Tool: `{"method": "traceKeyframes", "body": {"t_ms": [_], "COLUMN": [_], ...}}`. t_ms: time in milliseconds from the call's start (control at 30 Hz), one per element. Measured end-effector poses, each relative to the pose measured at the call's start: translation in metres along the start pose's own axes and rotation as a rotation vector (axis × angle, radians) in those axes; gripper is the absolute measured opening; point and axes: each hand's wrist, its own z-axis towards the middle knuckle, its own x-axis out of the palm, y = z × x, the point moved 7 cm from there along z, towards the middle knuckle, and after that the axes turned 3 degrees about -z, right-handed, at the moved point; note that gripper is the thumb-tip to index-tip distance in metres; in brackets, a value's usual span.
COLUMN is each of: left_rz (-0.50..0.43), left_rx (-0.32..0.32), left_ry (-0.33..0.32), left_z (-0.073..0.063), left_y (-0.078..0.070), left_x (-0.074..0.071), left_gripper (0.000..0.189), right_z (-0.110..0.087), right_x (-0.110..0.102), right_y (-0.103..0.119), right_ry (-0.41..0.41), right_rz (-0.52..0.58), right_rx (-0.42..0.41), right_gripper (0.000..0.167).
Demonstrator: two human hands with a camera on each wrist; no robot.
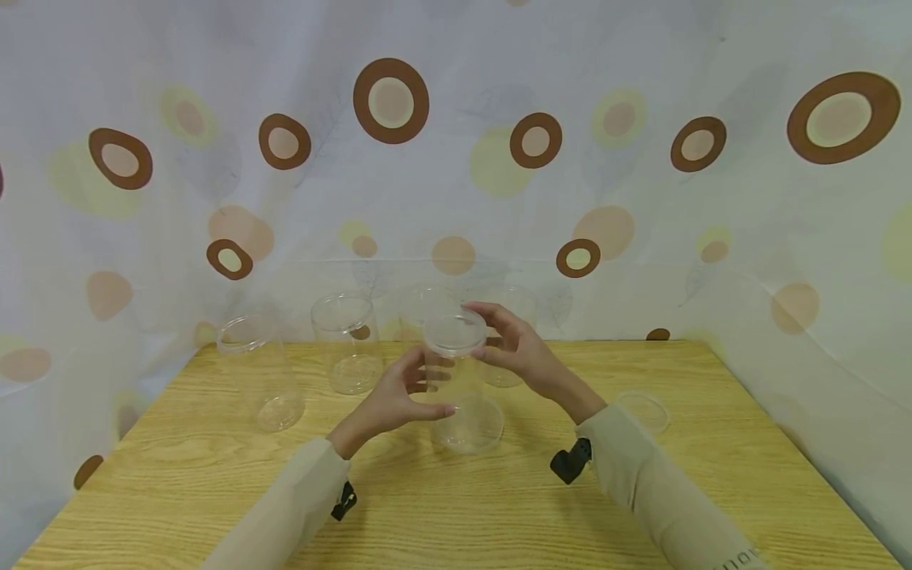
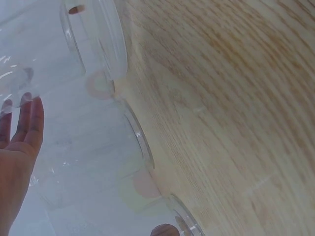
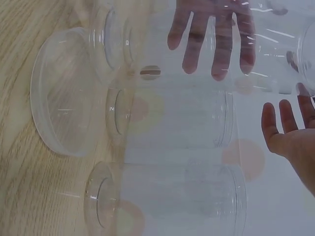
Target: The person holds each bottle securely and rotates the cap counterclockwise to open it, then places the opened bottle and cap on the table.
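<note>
A clear, cylindrical plastic jar (image 1: 456, 388) stands roughly upright in front of me. My left hand (image 1: 399, 392) grips its side, thumb in front and fingers behind; those fingers show through the wall in the right wrist view. At the jar's top, my right hand (image 1: 516, 348) holds the rim between thumb and index finger, its other fingers loosely bent. Whether a cover sits on that top, I cannot tell. A round clear lid (image 3: 64, 93) lies on the table beside the jar's base. Another lid (image 1: 644, 412) lies flat near my right sleeve.
Similar clear jars stand behind and to the left: one jar (image 1: 260, 380) far left, a second jar (image 1: 347, 344), and more jars partly hidden behind my hands. The wood-grain table (image 1: 456, 514) ends at a patterned curtain (image 1: 456, 158).
</note>
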Motion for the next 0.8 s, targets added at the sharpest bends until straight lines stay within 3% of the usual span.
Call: {"method": "traceKeyframes", "body": {"t_ms": [200, 367, 500, 800], "left_rz": [0.01, 0.01, 0.009, 0.0], "left_rx": [-0.004, -0.002, -0.003, 0.0], "left_ry": [0.003, -0.008, -0.014, -0.014], "left_z": [-0.0003, 0.0001, 0.0001, 0.0004], "left_y": [0.0002, 0.0027, 0.0038, 0.0047], "left_x": [-0.0015, -0.0047, -0.0064, -0.003], "left_gripper": [0.07, 0.064, 0.063, 0.066], "right_z": [0.0003, -0.0023, -0.0053, -0.0066], "right_x": [-0.0015, -0.0052, -0.0051, 0.0028], "right_y": [-0.0005, 0.0062, 0.0078, 0.0028], "right_ry": [0.008, -0.138, -0.226, -0.233], "right_rz": [0.015, -0.03, -0.061, -0.1], "right_rx": [0.004, -0.055, -0.041, 0.016], "right_gripper": [0.069, 0.065, 0.059, 0.062]}}
